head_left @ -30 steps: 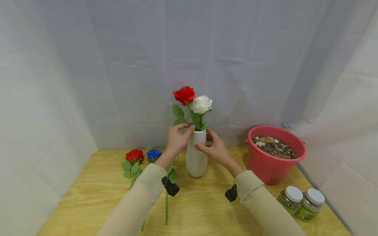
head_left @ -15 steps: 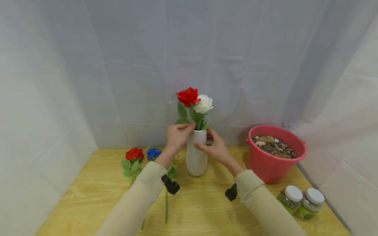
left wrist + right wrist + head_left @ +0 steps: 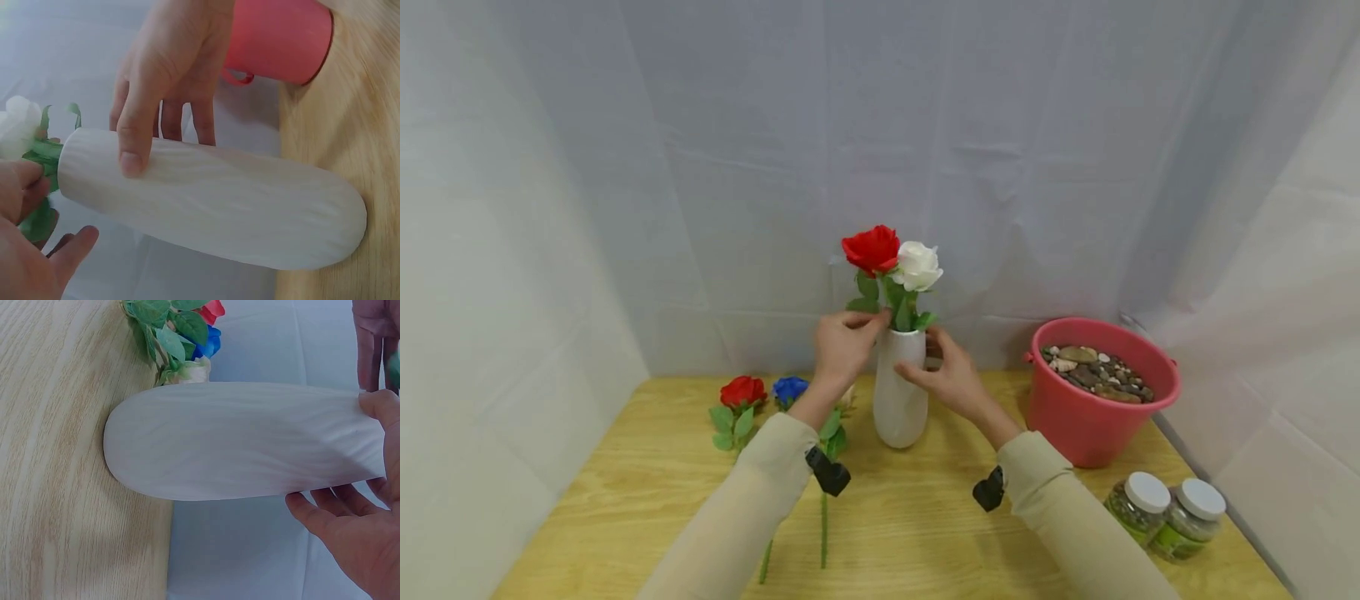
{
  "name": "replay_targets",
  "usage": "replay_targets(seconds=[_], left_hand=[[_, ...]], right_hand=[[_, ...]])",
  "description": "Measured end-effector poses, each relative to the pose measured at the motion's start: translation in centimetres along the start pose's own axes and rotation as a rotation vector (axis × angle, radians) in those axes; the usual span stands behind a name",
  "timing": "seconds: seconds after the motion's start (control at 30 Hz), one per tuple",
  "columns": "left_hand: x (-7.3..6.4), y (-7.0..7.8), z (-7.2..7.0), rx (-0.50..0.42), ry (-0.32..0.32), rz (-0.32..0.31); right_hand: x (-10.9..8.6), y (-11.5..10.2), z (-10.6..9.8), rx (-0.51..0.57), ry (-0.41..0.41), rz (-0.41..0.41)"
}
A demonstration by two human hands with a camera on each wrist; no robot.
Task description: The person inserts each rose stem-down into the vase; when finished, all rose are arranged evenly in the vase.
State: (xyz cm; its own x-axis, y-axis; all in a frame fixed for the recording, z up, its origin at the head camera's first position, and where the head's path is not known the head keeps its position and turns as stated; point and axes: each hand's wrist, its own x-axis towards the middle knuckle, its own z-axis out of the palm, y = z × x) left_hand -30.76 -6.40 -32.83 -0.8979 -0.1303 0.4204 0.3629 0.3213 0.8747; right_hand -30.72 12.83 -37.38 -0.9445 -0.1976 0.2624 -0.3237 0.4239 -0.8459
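Observation:
A white vase (image 3: 900, 408) stands upright on the wooden table. From its mouth rise a red rose (image 3: 871, 250) and, beside it on the right, a white rose (image 3: 917, 267). My left hand (image 3: 846, 343) pinches the red rose's stem between thumb and fingers just above the rim; in the left wrist view its fingers partly hide the green stems (image 3: 46, 153). Around the upper part of the vase, my right hand (image 3: 953, 379) holds from the right side, thumb in front. The right wrist view shows these fingers (image 3: 312, 515) against the vase wall.
On the table's left lie a red rose (image 3: 742, 392), a blue rose (image 3: 790, 390) and a cream rose (image 3: 190, 370), partly behind my left arm. A pink bucket (image 3: 1075, 433) of stones stands right, with two white-lidded jars (image 3: 1146, 493) in front. Pale cloth hangs behind.
The red rose in the vase has tilted right, then slightly back left, and sits a little lower. My left hand has shifted slightly left; the right hand has stayed on the vase.

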Motion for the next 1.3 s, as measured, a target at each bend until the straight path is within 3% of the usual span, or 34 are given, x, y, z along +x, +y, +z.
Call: replay_targets(seconds=[0.17,0.3,0.43,0.53,0.63,0.8,0.97,1.1,1.3], left_hand=[[0.1,0.3,-0.1,0.023,0.033,0.041],[0.0,-0.1,-0.9,-0.041,0.011,0.074],[-0.3,-0.4,-2.8,-0.119,0.029,0.088],[-0.3,-1.0,-4.8,-0.126,0.049,0.083],[-0.4,-2.1,-7.2,-0.142,0.058,0.045],[-1.1,-4.7,-11.2,-0.157,0.039,-0.091],[-2.9,-7.1,-14.7,-0.056,-0.017,-0.212],[-4.2,-8.8,-16.7,0.036,-0.094,-0.266],[-6.1,-11.5,-18.9,0.103,-0.177,-0.359]], right_hand=[[-0.1,-0.1,0.1,0.006,0.008,-0.001],[0.0,-0.1,0.2,0.008,0.015,-0.011],[0.1,-0.1,0.2,-0.002,0.008,-0.006],[0.1,-0.1,0.2,0.002,0.003,0.000],[0.1,-0.1,0.1,0.003,0.000,0.004],[0.1,-0.1,0.0,0.002,-0.001,0.016],[0.0,-0.1,0.0,0.006,-0.002,0.021],[0.1,0.0,-0.2,-0.001,-0.010,0.026],[0.3,-0.4,-0.3,0.004,-0.016,0.035]])
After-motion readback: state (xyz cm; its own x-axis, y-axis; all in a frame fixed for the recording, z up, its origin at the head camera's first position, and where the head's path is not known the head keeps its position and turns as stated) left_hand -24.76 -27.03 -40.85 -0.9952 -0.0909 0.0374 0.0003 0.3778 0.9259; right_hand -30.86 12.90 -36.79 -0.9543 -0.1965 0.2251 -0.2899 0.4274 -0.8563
